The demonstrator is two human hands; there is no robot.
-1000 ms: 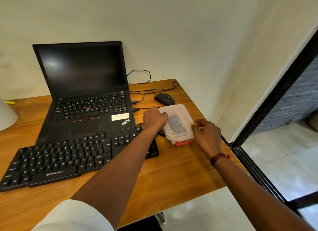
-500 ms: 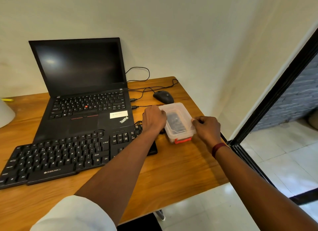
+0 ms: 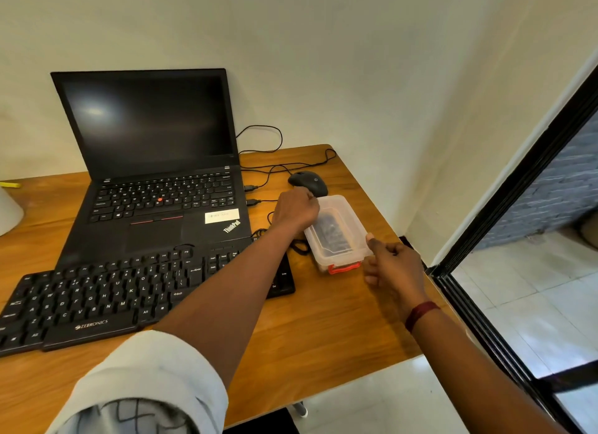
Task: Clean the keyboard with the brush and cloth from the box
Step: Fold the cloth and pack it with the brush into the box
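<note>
Though lidded, box (image 3: 355,227) with dark contents (image 3: 333,236)

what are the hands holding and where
Both grip the plastic box: left hand on its far left edge, right hand at its near right edge, thumb on the lid.

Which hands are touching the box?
Touching, both. Head view: left hand holds the box at its far-left edge; right hand pinches the near-right rim, thumb on top.

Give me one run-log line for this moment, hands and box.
left hand grips box far-left side | right hand thumb on box near-right rim | box closed | dark contents inside | no hand on keyboard
</note>
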